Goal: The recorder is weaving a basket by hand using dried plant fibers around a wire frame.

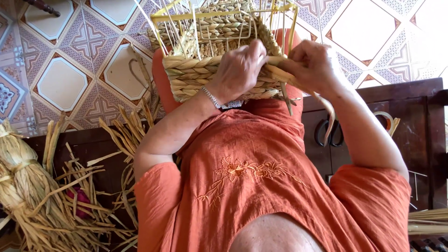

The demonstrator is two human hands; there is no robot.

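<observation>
**Two hands at work on a half-woven basket**

Nearest the camera is the person's orange embroidered dress (261, 186), filling the lower middle of the view. To the left of it, on a dark wooden bench (100, 149), lie loose dried straw strips (79, 196) and a tied bundle of the same fibre (18, 172). To the right, a pair of black-handled scissors (328, 133) and a roll of tape (385, 119) rest on a dark wooden desk (410, 100).

Further out, resting on the person's lap, is the woven basket (210, 70), its finished lower wall made of braided straw and its upper part still a bare yellow wire frame (224, 18). The left hand (240, 70), with a silver bracelet (211, 97) at the wrist, lies over the basket's near wall, its fingers curled and pressed against the braid. The right hand (310, 63) sits just beside it at the basket's right corner, its fingers pinching a straw strand (322, 100) whose loose end hangs down past the wrist.

Beyond the basket lies the patterned tiled floor (70, 60).
</observation>
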